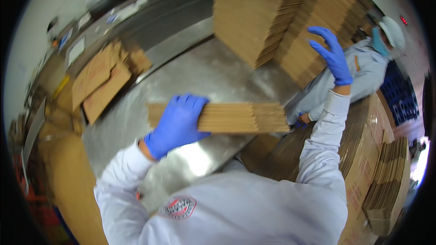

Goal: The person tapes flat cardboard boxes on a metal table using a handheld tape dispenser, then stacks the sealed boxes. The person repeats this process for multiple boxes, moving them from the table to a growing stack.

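My left hand (178, 124), in a blue glove, grips a bundle of flattened cardboard boxes (235, 117) across its stacked edges, near the left end. The bundle lies crosswise in front of my body, over a shiny metal table (160, 81). Whether it rests on the metal or is held above it I cannot tell. My right hand (328, 54), also gloved in blue, is raised in the air with its fingers apart and curved, holding nothing. Behind that hand stands a tall stack of flattened cardboard (306, 30).
Torn cardboard pieces (102, 78) lie at the table's left edge. A co-worker (364, 61) in pale clothing, cap and mask stands close on the right. Bundled flat cartons (385, 180) stand at the lower right, beyond my right arm. Blue plastic crates (398, 92) are farther back.
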A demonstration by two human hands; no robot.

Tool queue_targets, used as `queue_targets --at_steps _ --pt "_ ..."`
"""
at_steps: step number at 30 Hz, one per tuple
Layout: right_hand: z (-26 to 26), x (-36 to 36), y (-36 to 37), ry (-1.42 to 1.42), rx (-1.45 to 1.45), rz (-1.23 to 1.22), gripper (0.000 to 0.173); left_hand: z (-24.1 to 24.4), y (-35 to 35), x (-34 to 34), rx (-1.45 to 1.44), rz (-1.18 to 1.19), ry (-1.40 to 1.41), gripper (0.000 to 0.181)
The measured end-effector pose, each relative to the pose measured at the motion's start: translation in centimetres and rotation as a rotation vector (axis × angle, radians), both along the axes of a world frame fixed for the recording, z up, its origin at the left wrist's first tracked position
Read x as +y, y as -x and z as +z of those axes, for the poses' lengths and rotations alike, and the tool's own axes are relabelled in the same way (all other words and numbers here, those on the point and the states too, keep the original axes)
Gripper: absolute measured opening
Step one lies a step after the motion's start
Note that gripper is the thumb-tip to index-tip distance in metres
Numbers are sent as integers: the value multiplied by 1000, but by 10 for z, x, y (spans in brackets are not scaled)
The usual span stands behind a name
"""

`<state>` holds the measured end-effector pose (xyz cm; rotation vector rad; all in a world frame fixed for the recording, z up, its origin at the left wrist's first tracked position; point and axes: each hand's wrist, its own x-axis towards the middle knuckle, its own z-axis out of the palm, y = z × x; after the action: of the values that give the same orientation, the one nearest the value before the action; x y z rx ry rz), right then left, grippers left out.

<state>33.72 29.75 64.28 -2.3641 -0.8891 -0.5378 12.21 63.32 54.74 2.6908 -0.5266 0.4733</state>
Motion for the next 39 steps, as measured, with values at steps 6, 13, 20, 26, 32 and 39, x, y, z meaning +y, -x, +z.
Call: queue_targets --at_steps 6,13,20,26,32,39 --pt "-24 38 84 64 253 365 48 51 78 60 -53 111 -37 63" --pt "-73 63 124 -38 495 172 47 120 168 142 -116 362 -106 70" --pt "-135 130 246 -65 644 97 46 119 270 247 -240 391 -201 66" --pt "-200 217 414 -121 889 73 42 72 338 368 -76 355 -149 68" --pt "-191 291 525 215 796 76 48 12 373 469 179 399 -69 63" --pt "-198 394 558 348 761 20 52 2 400 504 105 266 -22 62"
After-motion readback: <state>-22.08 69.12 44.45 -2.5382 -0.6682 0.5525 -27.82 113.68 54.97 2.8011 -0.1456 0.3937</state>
